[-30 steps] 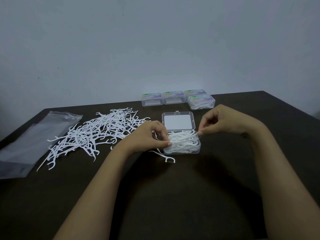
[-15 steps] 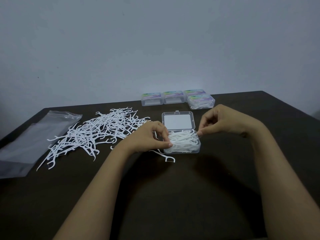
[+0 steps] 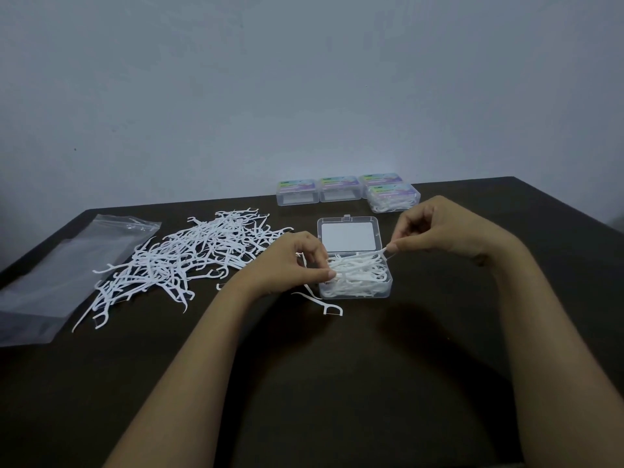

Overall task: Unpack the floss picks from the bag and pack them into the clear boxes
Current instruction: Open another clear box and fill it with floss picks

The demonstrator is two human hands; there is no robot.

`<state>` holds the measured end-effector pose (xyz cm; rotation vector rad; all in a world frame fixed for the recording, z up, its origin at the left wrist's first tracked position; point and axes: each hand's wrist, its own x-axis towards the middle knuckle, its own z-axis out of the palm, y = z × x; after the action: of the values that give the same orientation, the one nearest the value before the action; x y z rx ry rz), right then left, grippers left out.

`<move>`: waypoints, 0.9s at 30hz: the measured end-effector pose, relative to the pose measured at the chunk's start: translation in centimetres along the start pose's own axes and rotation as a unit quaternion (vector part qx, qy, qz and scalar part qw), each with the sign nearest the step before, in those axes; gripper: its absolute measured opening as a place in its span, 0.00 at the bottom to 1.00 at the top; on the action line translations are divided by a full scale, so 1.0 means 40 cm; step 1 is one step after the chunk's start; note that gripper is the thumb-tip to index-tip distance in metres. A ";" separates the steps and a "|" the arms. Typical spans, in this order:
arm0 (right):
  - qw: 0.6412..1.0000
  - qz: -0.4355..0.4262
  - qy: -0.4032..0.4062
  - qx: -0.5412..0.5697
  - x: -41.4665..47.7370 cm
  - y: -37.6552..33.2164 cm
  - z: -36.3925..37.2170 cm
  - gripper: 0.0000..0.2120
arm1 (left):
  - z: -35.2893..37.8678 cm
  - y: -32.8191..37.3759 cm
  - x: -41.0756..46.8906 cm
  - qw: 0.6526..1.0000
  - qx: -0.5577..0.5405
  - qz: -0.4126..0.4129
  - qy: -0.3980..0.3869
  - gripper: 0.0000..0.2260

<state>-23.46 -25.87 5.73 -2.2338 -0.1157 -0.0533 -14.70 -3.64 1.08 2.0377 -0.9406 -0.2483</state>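
An open clear box (image 3: 385, 292) sits mid-table, filled with white floss picks (image 3: 358, 275), its lid (image 3: 347, 234) lying flat behind it. At the box's left edge, my left hand (image 3: 290, 261) pinches the ends of the picks. My right hand (image 3: 435, 228) pinches the other ends above the box's right rear corner. A large loose pile of floss picks (image 3: 182, 261) spreads to the left. One stray pick (image 3: 324, 304) lies in front of the box. The empty clear bag (image 3: 57, 275) lies at the far left.
Several closed clear boxes (image 3: 344, 189) with coloured labels stand in a row at the table's back edge; the right-hand one (image 3: 393, 197) holds picks. The dark table (image 3: 337, 383) ends at a grey wall behind.
My right hand has lifted slightly, pulling its end of the picks up above the box. My left hand has barely moved.
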 end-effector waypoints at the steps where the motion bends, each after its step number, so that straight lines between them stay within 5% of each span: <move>1: 1.000 0.000 -0.004 -0.003 0.001 0.000 0.001 0.04 | 0.000 -0.001 0.000 1.000 0.004 -0.002 -0.002 0.09; 16: 0.996 0.028 -0.062 -0.055 0.021 0.003 0.031 0.03 | 0.012 -0.003 0.004 0.999 0.051 0.004 -0.006 0.11; 27: 0.998 0.016 -0.035 -0.040 0.022 -0.003 0.036 0.03 | -0.009 0.000 -0.003 0.999 -0.023 -0.004 0.029 0.07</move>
<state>-22.59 -24.61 5.03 -2.3182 -0.1166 0.0382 -14.59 -3.34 1.28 1.9972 -0.8823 -0.2113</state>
